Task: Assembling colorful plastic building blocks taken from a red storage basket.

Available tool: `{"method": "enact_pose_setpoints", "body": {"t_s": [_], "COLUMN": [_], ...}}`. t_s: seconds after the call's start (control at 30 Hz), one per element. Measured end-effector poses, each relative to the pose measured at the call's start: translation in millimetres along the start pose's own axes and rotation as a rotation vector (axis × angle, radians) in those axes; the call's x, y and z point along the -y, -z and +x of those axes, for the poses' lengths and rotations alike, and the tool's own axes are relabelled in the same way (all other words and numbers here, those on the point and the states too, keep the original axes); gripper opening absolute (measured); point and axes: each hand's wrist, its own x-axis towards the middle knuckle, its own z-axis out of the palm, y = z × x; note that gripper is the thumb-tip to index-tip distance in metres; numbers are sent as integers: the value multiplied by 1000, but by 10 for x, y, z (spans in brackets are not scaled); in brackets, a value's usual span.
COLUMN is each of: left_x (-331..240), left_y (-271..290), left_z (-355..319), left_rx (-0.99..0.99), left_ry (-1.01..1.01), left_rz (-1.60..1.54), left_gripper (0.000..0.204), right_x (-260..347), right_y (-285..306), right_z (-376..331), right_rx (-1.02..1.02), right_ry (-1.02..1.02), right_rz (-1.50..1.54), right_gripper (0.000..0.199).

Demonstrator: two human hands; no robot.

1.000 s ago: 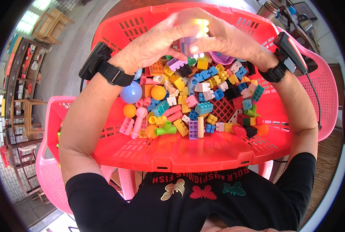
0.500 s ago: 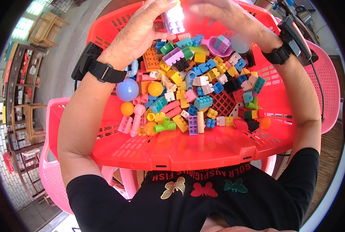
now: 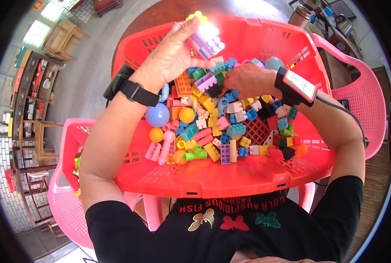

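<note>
2 hands work over 1 red basket (image 3: pixel 230 177) of mixed building blocks. Left hand (image 3: pixel 171 57) grips 1 purple block assembly (image 3: pixel 206 40), raised at the far side. Right hand (image 3: pixel 248 79) presses curled fingers into the pile; grasp cannot be determined. 1 blue ball (image 3: pixel 157 115) and 2 orange balls (image 3: pixel 186 115) lie left.

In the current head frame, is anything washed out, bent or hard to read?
Head view: glare blows out the stacked blocks that the left hand holds, hiding their colours; fisheye curves the red basket rim and darkens the corners; the right hand and the loose bricks are sharp.
</note>
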Motion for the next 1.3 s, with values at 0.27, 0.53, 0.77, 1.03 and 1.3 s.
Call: {"method": "enact_pose_setpoints", "body": {"t_s": [0.27,0.53,0.77,1.03,1.3], "left_x": [-9,-6,28,39,2], "left_y": [-56,-9,-83,-35,-45], "left_z": [-27,3,-31,-7,12], "left_rx": [-178,-94,-244,-333,-374], "left_ry": [-142,-141,-112,-222,-251], "left_rz": [-33,-118,53,219,13], "left_gripper": [51,37,40,51,39], "right_x": [74,-104,-49,-20,-38], "right_y": [554,775,736,816,821], "right_z": [-165,-266,-224,-301,-312], "right_rx": [-483,-925,-899,-916,-899], "right_ry": [21,15,47,-128,-170], "right_rz": [464,833,907,770,878], "right_gripper": [20,19,22,25,26]}}
